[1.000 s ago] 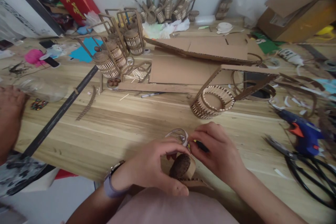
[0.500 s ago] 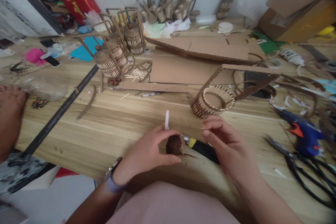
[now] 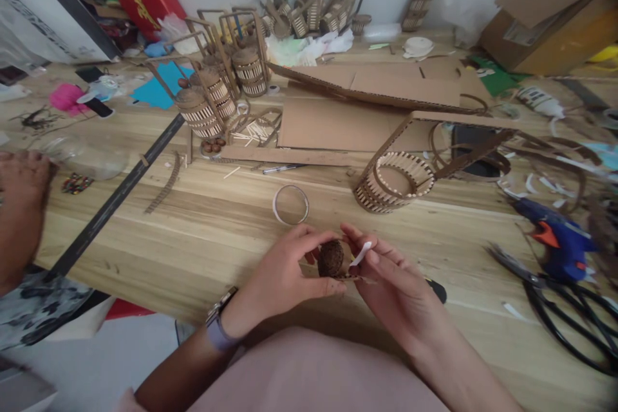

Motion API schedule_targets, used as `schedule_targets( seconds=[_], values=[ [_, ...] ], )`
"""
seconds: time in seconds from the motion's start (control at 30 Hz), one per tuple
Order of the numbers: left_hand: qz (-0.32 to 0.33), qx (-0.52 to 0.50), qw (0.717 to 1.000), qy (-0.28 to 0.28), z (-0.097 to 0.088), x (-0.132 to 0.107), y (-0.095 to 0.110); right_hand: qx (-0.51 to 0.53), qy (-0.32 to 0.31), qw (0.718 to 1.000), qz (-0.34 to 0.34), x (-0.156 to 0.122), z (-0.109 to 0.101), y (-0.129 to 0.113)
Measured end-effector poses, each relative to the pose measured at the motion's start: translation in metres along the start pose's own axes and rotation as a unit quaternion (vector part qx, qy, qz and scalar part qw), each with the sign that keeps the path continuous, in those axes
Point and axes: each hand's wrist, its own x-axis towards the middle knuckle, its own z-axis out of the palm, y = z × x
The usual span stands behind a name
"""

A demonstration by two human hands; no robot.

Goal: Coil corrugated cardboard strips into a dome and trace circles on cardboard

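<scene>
My left hand is closed around a small dark brown cardboard roll, held just above the near edge of the wooden table. My right hand pinches a short white strip of tape against the roll's right side. A roll of tape lies flat on the table just beyond my hands. A black-handled knife lies under my right hand, mostly hidden.
A half-built slatted cardboard basket stands beyond my right hand. Finished basket models and flat cardboard sheets fill the back. A blue glue gun and black cables lie right. Another person's hand rests at the left edge.
The tape roll left my left hand and now lies flat on the table. My right hand came back to the cardboard roll with a white strip. The knife slid under my right hand.
</scene>
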Motion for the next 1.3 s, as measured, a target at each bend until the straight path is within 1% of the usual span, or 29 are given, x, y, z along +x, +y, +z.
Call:
schedule_targets(
  seconds=[0.17,0.37,0.6,0.8,1.0,1.1,1.2,1.3],
  values=[
    [0.013,-0.035,0.999,-0.002,0.002,0.001,0.003,0.013,-0.01,0.999,0.044,-0.003,0.005,0.002],
    [0.021,-0.061,0.998,-0.003,0.004,0.001,0.001,0.015,0.002,0.999,0.051,-0.004,0.007,0.001],
    [0.016,-0.07,0.997,-0.011,0.005,0.001,0.001,0.031,-0.002,0.998,0.06,-0.005,0.01,0.001],
    [0.009,-0.073,0.997,-0.009,0.006,0.001,0.005,0.034,-0.011,0.998,0.048,-0.006,0.009,0.002],
    [0.008,-0.112,0.993,-0.025,0.005,0.001,0.012,0.027,-0.013,0.999,0.041,-0.006,0.009,0.001],
    [0.009,-0.1,0.995,-0.02,0.005,0.0,0.014,0.018,-0.019,0.999,0.044,-0.006,0.008,0.001],
    [0.018,-0.068,0.998,-0.007,0.005,-0.002,0.017,-0.018,-0.02,1.0,0.013,-0.004,0.004,0.003],
    [0.029,-0.035,0.999,0.006,0.007,-0.005,0.016,-0.061,-0.041,0.997,-0.034,0.0,-0.002,0.004]
  ],
)
